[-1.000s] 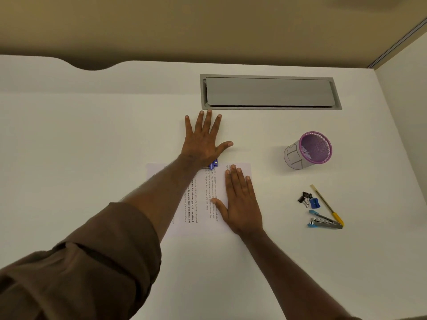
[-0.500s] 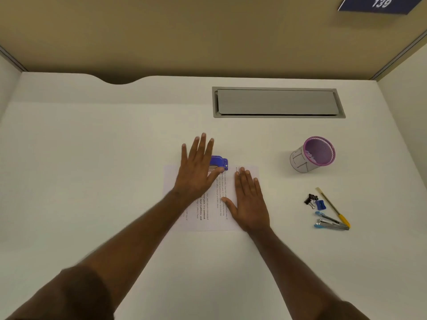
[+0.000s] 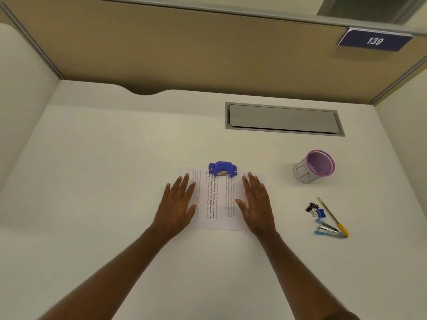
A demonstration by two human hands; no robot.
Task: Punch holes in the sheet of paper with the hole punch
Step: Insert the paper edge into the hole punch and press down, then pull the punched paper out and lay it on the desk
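- My left hand (image 3: 179, 205) lies flat, palm down and fingers spread, on the left edge of the sheet of paper (image 3: 217, 202); it grips nothing.
- My right hand (image 3: 256, 204) lies flat in the same way on the sheet's right edge, fingers pointing away from me, also gripping nothing.
- The two hands are apart, with the printed middle of the sheet bare between them.
- The sheet rests on the white counter (image 3: 115, 181) straight in front of me, its lines of text running away from me rather than across.
- The blue hole punch (image 3: 222, 169) sits at the far edge of the sheet, roughly centred on it, with that edge going in under its metal mouth. Neither hand touches it; both sets of fingertips stop just short, one to each side.
- Off to the right, well apart from the sheet, a mesh pen cup (image 3: 314, 166) with a purple rim is tilted so its opening faces me.
- Nearer to me than the cup lies a small cluster: black binder clips (image 3: 312, 207), a blue sharpener (image 3: 320, 213), a yellow-tipped pen (image 3: 332, 215) and a light blue stapler (image 3: 330, 232).
- A grey cable hatch (image 3: 283, 118) is set into the counter beyond the sheet.
- A blue plate reading 139 (image 3: 374, 40) hangs on the partition above.
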